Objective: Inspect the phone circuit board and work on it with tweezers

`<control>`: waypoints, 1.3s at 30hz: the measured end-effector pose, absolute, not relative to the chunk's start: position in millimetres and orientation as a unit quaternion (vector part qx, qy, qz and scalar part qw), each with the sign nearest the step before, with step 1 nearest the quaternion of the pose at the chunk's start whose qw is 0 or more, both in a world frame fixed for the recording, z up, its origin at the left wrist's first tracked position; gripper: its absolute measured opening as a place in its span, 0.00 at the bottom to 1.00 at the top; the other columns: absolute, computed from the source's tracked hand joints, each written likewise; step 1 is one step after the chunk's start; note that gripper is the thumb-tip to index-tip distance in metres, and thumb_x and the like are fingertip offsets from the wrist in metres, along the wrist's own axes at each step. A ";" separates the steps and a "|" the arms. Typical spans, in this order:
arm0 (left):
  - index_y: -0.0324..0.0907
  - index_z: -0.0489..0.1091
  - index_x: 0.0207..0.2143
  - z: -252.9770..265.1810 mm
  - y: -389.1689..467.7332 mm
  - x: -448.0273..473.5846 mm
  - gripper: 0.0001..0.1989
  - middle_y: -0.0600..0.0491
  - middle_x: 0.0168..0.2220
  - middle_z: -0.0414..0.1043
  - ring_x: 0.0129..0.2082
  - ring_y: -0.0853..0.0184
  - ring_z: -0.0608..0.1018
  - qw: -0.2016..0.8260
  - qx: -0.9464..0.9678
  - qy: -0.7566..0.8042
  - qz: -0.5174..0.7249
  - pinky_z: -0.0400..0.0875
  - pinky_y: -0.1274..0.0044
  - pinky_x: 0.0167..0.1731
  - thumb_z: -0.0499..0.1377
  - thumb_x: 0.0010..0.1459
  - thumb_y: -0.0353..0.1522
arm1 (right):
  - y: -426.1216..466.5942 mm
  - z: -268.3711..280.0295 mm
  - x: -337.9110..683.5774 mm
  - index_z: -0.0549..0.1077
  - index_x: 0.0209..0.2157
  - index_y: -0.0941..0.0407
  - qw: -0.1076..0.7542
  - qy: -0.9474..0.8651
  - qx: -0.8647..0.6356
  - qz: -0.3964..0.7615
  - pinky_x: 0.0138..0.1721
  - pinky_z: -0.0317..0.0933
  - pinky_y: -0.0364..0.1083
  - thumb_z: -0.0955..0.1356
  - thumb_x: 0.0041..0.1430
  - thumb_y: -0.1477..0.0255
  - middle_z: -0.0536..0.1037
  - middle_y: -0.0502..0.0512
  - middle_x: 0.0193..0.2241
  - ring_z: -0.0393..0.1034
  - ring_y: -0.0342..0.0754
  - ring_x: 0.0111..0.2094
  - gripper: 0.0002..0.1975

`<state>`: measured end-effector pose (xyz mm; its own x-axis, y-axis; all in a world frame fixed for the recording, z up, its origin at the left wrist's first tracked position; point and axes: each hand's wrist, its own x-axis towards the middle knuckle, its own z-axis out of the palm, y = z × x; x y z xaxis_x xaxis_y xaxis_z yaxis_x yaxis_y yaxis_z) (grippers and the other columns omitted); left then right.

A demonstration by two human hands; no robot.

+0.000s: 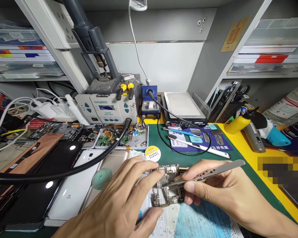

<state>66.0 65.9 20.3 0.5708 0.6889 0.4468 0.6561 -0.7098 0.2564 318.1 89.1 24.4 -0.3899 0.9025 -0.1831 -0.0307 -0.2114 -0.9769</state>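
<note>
A small phone circuit board [172, 197] lies over paper sheets at the front middle of the bench. My left hand [121, 191] steadies it from the left, fingertips at its upper left edge and thumb at its lower left corner. In my right hand [221, 188] is a pair of metal tweezers [213, 172], pinched between thumb and fingers. Their tips reach down to the middle of the board; whether they grip any part there is too small to tell. Part of the board's right edge is hidden behind my right fingers.
Several phones, among them a white phone [71, 195], lie at the left, with a black hose [89, 170] across them. Behind stand a hot air station [106, 110], a parts tray [146, 138] and a heating plate [182, 104]. Brushes [198, 145] and a soldering iron cable lie behind my right hand.
</note>
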 end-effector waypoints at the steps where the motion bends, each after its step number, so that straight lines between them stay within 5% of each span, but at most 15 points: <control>1: 0.40 0.65 0.58 20.4 65.9 66.1 0.25 0.46 0.54 0.71 0.57 0.59 0.71 0.033 0.885 0.383 0.261 0.71 0.67 0.57 0.61 0.58 0.27 | 89.1 24.7 317.6 0.82 0.34 0.54 0.359 -0.514 -0.423 0.655 0.28 0.70 0.37 0.77 0.60 0.67 0.83 0.51 0.23 0.77 0.43 0.26 0.05; 15: 0.39 0.64 0.58 19.5 70.7 69.1 0.27 0.46 0.54 0.72 0.56 0.62 0.73 0.057 0.880 0.383 0.274 0.70 0.71 0.60 0.62 0.55 0.27 | 86.3 24.7 316.2 0.84 0.34 0.52 0.344 -0.592 -0.424 0.592 0.28 0.69 0.40 0.76 0.61 0.67 0.83 0.51 0.26 0.76 0.45 0.27 0.04; 34: 0.40 0.64 0.58 19.9 67.2 65.4 0.27 0.48 0.54 0.72 0.58 0.63 0.71 0.045 0.880 0.378 0.285 0.65 0.73 0.62 0.62 0.56 0.28 | 87.0 27.8 316.3 0.81 0.34 0.56 0.363 -0.510 -0.437 0.645 0.28 0.69 0.38 0.77 0.60 0.66 0.82 0.52 0.23 0.76 0.44 0.26 0.08; 39: 0.41 0.62 0.60 18.8 66.7 65.5 0.29 0.50 0.56 0.69 0.61 0.66 0.68 0.054 0.880 0.387 0.270 0.58 0.76 0.66 0.63 0.57 0.27 | 88.1 24.6 317.5 0.80 0.33 0.55 0.362 -0.527 -0.425 0.641 0.28 0.69 0.38 0.76 0.62 0.66 0.82 0.51 0.23 0.76 0.43 0.26 0.07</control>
<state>65.5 66.7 18.8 0.5557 0.7097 0.4330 0.6517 -0.6953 0.3032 317.5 88.1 24.6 -0.3763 0.9118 -0.1642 -0.0157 -0.1835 -0.9829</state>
